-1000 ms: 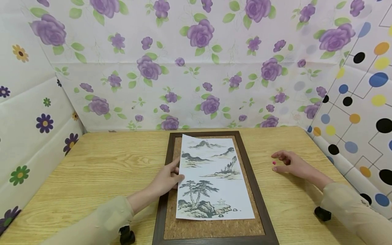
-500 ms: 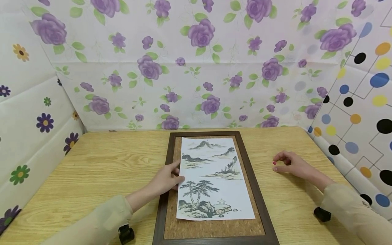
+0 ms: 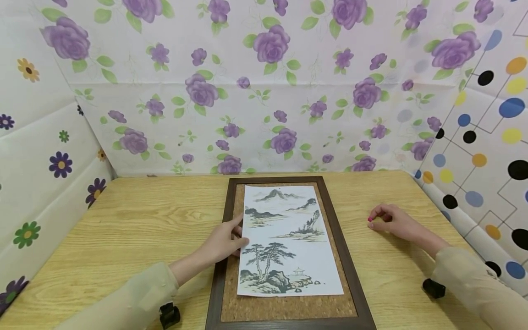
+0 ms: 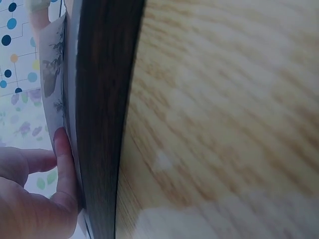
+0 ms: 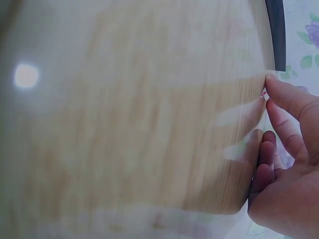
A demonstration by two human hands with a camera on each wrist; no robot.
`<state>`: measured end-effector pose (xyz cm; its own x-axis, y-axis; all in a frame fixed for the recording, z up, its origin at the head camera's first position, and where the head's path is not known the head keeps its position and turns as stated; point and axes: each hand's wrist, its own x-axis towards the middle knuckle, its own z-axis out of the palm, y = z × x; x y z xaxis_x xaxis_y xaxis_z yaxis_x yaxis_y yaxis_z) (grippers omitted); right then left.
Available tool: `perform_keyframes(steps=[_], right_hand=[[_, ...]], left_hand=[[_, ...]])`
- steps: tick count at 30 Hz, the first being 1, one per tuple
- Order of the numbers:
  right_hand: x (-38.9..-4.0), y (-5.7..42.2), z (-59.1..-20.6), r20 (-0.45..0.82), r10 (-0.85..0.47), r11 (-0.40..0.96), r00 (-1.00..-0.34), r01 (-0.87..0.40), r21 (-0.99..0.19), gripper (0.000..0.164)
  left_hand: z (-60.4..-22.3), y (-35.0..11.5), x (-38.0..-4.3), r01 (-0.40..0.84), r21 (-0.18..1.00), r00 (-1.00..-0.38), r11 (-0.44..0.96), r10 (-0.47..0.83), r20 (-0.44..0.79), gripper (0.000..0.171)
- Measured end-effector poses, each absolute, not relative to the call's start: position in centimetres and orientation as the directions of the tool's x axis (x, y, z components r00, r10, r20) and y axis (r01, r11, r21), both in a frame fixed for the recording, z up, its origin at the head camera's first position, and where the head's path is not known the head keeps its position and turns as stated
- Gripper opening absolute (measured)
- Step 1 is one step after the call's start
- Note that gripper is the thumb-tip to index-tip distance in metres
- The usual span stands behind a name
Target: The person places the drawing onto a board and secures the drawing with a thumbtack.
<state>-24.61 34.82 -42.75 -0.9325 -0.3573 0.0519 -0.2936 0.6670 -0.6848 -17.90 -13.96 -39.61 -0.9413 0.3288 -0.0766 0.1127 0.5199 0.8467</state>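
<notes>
Landscape print (image 3: 284,236): lies on the framed corkboard (image 3: 288,312), with bare cork showing below its bottom edge.
Left hand (image 3: 220,243): pinches the print's left edge with bent fingers and with the thumb on top.
Right hand (image 3: 393,222): pinches a tiny pink object (image 3: 370,219), perhaps a pushpin but too small to be sure, between thumb and forefinger, just above the wooden table (image 3: 156,206), right of the corkboard.
Backdrop: hangs behind as purple-rose cloth (image 3: 255,91).

Soft, even light around me; the tabletop (image 5: 124,149) bounces a white glare spot (image 5: 26,76) into the right wrist's hazy view.
</notes>
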Motion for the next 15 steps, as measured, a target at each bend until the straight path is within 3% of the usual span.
perform_keyframes(steps=[15], right_hand=[[-24.73, 34.48, -42.46, 0.049, -0.363, 0.647, -0.931, -0.290, -0.705, 0.011]], left_hand=[[-39.43, -13.93, -17.94, 0.120, 0.844, -0.928, 0.523, 0.360, -0.091, 0.077]])
